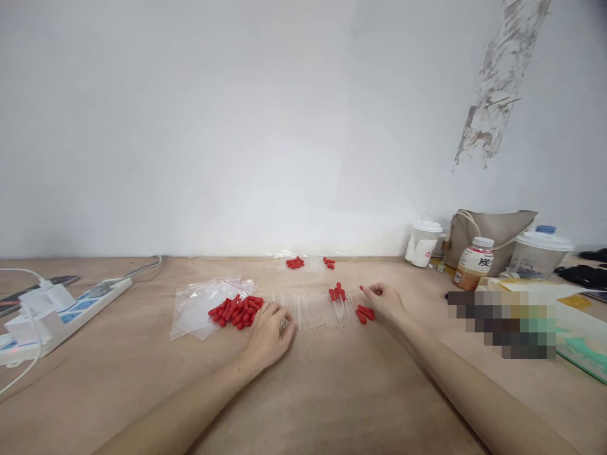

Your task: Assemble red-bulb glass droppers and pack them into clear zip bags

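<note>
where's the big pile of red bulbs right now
In the head view, the big pile of red bulbs lies left of centre, between the clear plastic bag and the person's left hand.

Left forearm (190, 401) and right forearm (450, 370) are bare, slim and smooth in outline, tapering to narrow wrists. Left hand (268, 336) and right hand (386, 303) are likewise bare, with slender fingers.
</note>
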Action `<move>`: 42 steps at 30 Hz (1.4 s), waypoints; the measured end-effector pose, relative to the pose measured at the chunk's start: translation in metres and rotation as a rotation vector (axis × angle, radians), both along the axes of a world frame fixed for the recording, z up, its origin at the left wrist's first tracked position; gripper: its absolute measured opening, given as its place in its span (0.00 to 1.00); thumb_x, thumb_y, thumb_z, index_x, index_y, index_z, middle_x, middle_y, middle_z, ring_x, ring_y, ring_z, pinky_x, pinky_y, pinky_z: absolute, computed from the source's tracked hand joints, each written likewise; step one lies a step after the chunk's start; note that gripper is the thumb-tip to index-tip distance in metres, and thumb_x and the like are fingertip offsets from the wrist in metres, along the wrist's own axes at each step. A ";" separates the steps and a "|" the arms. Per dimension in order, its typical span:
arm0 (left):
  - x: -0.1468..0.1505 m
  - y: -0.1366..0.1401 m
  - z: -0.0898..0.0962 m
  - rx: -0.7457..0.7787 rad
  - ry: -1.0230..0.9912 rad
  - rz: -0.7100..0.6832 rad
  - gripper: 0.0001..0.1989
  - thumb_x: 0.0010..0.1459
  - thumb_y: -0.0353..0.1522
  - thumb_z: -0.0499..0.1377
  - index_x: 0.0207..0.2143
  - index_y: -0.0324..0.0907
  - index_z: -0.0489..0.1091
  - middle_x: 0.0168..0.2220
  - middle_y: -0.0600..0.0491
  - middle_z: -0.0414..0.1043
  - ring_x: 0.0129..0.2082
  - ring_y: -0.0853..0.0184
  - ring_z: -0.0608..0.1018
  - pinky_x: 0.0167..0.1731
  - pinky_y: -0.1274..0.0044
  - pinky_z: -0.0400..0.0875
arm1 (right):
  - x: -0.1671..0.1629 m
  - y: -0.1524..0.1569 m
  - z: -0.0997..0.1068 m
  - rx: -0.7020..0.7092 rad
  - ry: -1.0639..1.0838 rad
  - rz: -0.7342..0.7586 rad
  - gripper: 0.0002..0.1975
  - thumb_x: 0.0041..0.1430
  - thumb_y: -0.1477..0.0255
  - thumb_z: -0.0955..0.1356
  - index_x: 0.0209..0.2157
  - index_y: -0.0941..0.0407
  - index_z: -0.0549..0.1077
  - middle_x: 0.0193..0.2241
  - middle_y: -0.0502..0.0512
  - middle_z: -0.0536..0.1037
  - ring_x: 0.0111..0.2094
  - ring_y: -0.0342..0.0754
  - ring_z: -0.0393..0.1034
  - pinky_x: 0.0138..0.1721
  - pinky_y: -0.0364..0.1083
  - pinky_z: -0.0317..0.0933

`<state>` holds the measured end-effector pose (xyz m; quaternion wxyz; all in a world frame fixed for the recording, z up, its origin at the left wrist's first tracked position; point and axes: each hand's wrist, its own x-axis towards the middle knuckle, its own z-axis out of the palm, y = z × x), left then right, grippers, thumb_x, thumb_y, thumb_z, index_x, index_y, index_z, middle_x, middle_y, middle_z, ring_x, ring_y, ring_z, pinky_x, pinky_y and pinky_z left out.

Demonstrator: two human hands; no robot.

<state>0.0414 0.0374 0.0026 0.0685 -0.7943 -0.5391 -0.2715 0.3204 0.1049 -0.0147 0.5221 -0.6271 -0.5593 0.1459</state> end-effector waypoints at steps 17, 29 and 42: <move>0.042 0.063 0.008 -0.159 0.157 0.378 0.15 0.46 0.35 0.55 0.30 0.32 0.74 0.35 0.35 0.71 0.39 0.50 0.70 0.38 0.65 0.58 | -0.084 -0.085 -0.016 0.315 -0.516 0.472 0.07 0.54 0.74 0.62 0.35 0.56 0.70 0.30 0.55 0.70 0.33 0.48 0.61 0.35 0.47 0.55; -0.006 -0.006 0.003 -0.008 0.153 -0.212 0.08 0.59 0.32 0.47 0.30 0.41 0.64 0.29 0.54 0.70 0.31 0.67 0.70 0.37 0.75 0.61 | -0.081 -0.087 -0.009 0.305 -0.327 0.516 0.07 0.55 0.77 0.59 0.33 0.55 0.67 0.31 0.54 0.68 0.33 0.45 0.63 0.35 0.45 0.58; -0.016 -0.017 -0.020 0.133 0.004 -0.489 0.10 0.60 0.28 0.48 0.40 0.44 0.66 0.33 0.53 0.73 0.32 0.69 0.72 0.44 0.69 0.57 | -0.084 -0.090 -0.014 0.337 -0.473 0.638 0.11 0.55 0.77 0.61 0.39 0.53 0.68 0.33 0.53 0.69 0.36 0.45 0.63 0.38 0.47 0.55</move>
